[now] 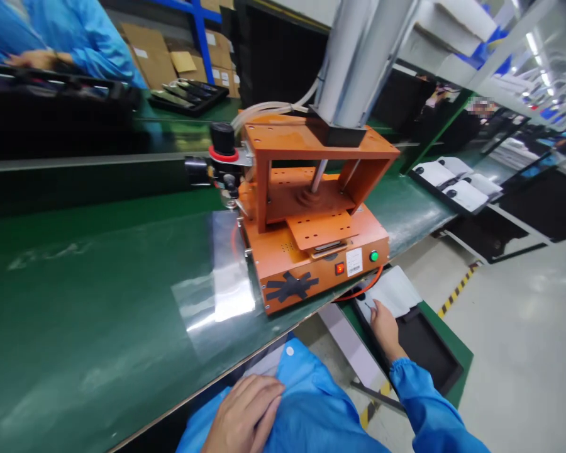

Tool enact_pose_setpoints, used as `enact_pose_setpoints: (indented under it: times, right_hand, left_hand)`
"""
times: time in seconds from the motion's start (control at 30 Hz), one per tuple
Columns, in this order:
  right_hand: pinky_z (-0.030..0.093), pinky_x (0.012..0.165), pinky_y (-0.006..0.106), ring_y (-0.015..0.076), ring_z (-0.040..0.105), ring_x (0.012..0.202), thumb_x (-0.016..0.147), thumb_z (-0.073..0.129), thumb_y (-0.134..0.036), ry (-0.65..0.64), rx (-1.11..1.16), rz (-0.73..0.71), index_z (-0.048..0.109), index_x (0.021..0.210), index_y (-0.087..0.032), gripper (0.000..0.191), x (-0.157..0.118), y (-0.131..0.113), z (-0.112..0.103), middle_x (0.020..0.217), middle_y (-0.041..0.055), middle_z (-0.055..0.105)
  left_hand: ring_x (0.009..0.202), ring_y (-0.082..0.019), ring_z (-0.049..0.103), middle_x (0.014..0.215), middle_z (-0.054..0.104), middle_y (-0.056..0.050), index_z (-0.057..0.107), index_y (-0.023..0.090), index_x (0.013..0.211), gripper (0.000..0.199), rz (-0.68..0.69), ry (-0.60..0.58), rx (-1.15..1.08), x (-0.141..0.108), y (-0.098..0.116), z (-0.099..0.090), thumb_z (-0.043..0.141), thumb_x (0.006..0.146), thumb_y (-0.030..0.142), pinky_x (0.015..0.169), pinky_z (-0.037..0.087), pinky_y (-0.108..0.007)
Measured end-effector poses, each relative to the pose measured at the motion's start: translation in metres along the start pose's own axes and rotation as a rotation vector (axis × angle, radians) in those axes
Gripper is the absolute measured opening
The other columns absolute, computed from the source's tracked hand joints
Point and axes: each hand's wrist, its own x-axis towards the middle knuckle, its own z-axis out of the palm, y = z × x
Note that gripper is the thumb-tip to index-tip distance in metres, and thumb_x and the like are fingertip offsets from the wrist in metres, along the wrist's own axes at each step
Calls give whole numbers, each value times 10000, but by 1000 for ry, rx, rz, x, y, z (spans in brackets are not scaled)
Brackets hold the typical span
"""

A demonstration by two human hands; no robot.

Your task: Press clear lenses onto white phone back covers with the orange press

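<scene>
My right hand (385, 324) reaches down to a black tray (429, 349) at the lower right. Its thumb and fingers are pinched together over the edge of a white sheet (393, 290) in that tray, beside a small dark piece; what lies between the fingertips is too small to tell. Low in front of my blue smock (311, 402) rests my left hand (245, 412), its fingers loosely stretched side by side, with nothing visible in it. Ahead stands an orange press machine (321, 245) with a red switch, a green button and a tall cylinder on top.
A clear plastic sheet (221, 283) lies on the green bench (99, 314) left of the press. Across the bench, a co-worker's blue sleeve (99, 44) is near a black rack (51, 107). Trays with white sheets (466, 195) stand at the far right.
</scene>
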Motion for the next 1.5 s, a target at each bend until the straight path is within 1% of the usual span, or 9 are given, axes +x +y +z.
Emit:
enact_pose_setpoints:
  times: [0.1, 0.27, 0.4, 0.63, 0.83, 0.97, 1.1, 1.3, 1.5]
  right_hand:
    - [482, 810, 434, 356, 644, 993, 963, 447, -309, 12, -81, -95, 653, 1251, -28, 452, -6, 3, -2, 1093, 241, 689]
    - [481, 669, 456, 362, 646, 856, 927, 596, -335, 422, -154, -442, 616, 1293, -87, 442, -5, -15, -9, 1032, 201, 690]
    - [551, 772, 392, 244, 650, 862, 882, 667, -156, 321, 306, -966, 620, 1160, -167, 282, -31, -110, -36, 979, 118, 678]
    - [483, 782, 402, 217, 562, 894, 887, 592, -47, 95, 775, -1405, 612, 1219, -124, 342, -69, -307, -113, 1004, 107, 667]
    - [420, 687, 369, 202, 476, 807, 931, 564, -92, 70, 754, -1493, 590, 1182, -117, 254, -50, -399, -129, 925, 88, 638]
    - [411, 702, 360, 197, 467, 807, 918, 573, -63, 92, 745, -1486, 590, 1155, -119, 244, -47, -410, -117, 890, 78, 616]
    - [406, 719, 356, 191, 480, 815, 909, 589, -50, 61, 781, -1447, 591, 1137, -137, 244, -47, -404, -113, 900, 71, 618]
    - [400, 725, 344, 180, 500, 818, 919, 583, -53, 20, 863, -1355, 598, 1115, -158, 222, -43, -416, -120, 894, 59, 615]
    - [388, 772, 369, 212, 526, 891, 981, 553, -162, 89, 713, -1291, 633, 1021, -168, 89, -20, -489, -152, 932, 76, 620]
  left_hand:
    - [1020, -178, 636, 1110, 719, -77, 662, 176, 1173, 271, -29, 111, 70, 2, 3, -14, 591, 931, 76, 902, 546, -314]
    - [1322, -289, 506, 1417, 598, -130, 590, 185, 1382, 448, -318, 320, 487, 1, -20, -51, 613, 937, 143, 1075, 463, -474]
    - [1464, -369, 370, 1527, 537, -116, 534, 162, 1453, 512, -417, 190, 720, -11, -38, -63, 617, 960, 271, 1113, 418, -554]
    - [1392, -309, 442, 1471, 573, -108, 601, 201, 1372, 438, -413, 170, 654, -53, -2, -50, 642, 936, 222, 1100, 435, -497]
    - [1258, -233, 548, 1335, 628, -97, 695, 234, 1185, 235, -475, 344, 503, -23, -38, -110, 598, 972, 239, 1069, 470, -434]
    - [1256, -256, 563, 1333, 675, -69, 761, 235, 1129, 247, -656, 342, 591, 38, -120, -159, 580, 990, 330, 1115, 438, -464]
    - [1343, -364, 507, 1422, 646, -83, 752, 227, 1218, 350, -727, 348, 580, 68, -183, -170, 700, 916, 396, 1116, 403, -574]
    - [1352, -290, 525, 1374, 684, -22, 773, 282, 1128, 254, -690, 343, 515, 64, -194, -158, 738, 896, 380, 1141, 380, -518]
    - [1382, -354, 487, 1469, 608, -98, 752, 229, 1192, 343, -705, 370, 509, 61, -189, -162, 769, 865, 330, 1130, 372, -587]
